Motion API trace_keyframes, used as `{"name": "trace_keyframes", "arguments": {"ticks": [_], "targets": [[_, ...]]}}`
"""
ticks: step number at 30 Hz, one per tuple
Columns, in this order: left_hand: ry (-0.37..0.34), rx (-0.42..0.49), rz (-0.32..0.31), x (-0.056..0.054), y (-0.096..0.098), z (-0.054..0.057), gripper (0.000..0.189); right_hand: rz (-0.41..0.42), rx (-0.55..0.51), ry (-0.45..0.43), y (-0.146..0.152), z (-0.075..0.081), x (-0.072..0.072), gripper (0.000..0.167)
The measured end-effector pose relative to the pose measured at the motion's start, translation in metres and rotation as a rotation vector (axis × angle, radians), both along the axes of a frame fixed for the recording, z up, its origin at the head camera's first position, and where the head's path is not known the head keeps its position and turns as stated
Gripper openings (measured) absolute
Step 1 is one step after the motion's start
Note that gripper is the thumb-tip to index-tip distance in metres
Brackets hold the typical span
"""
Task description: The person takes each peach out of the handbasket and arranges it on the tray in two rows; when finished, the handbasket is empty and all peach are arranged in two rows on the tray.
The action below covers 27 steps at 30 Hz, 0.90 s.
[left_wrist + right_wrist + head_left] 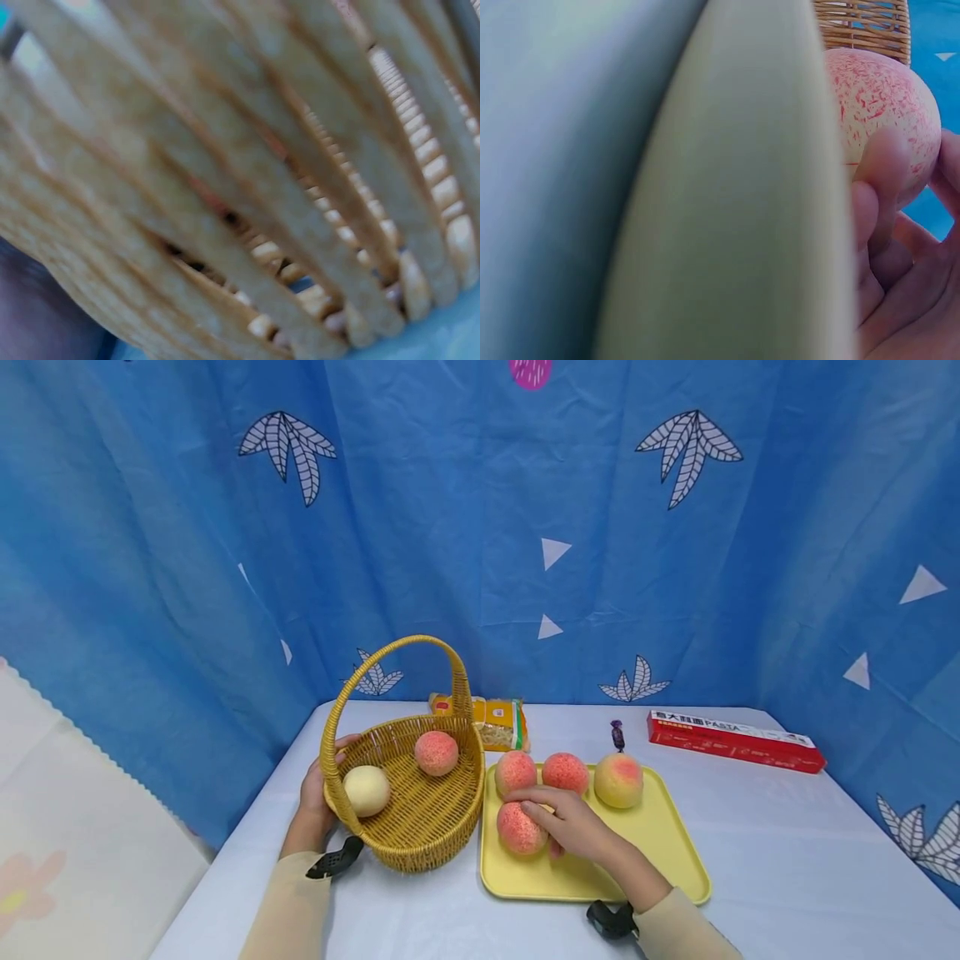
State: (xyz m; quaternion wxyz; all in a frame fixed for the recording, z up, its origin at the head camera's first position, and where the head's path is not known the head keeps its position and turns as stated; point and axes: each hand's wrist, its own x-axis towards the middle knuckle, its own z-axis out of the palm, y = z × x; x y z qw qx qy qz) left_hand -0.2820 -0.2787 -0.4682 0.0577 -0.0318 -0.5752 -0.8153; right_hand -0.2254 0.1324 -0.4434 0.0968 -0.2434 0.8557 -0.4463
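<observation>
My right hand [566, 822] holds a speckled pink-red peach [522, 828] at the left part of a yellow tray [660, 852]. In the right wrist view, fingers and thumb are around this peach [889, 105]. Two more reddish peaches and a yellow peach with a red blush [618, 780] lie along the tray's far side. On the left, my left hand [317, 793] grips the side of a woven basket [420, 852], its fingertips at the rim. Inside the basket are a pink peach [436, 753] and a pale cream round fruit [367, 791]. Basket slats [247, 150] fill the left wrist view.
The basket's tall arched handle [397, 645] rises over it. Behind stands a yellow pasta packet [498, 724]. A dark wrapped candy [617, 735] lies beyond the tray, and a red pasta box [735, 743] is at the far right. Blue curtain [480, 527] closes off the back.
</observation>
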Motion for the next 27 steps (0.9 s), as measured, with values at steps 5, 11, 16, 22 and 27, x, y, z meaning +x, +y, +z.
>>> {"name": "trace_keyframes", "arguments": {"ticks": [5, 11, 16, 22, 27], "targets": [[0.0, -0.004, -0.001, -0.001, 0.001, 0.0, 0.038, 0.04, 0.026, -0.058, 0.001, -0.003, -0.001, 0.053], [-0.009, -0.007, -0.001, -0.001, 0.0, 0.001, 0.039, 0.096, 0.024, -0.122, 0.002, -0.007, 0.0, 0.07], [-0.017, 0.0, 0.0, -0.002, -0.001, 0.0, 0.036, 0.122, 0.034, -0.113, 0.001, -0.009, 0.0, 0.069], [-0.009, 0.002, 0.004, -0.002, -0.002, -0.001, 0.035, 0.128, 0.087, -0.055, -0.001, -0.011, 0.0, 0.073], [-0.006, 0.013, -0.005, -0.001, -0.002, -0.002, 0.036, 0.125, 0.089, -0.069, -0.002, -0.013, 0.001, 0.075]]}}
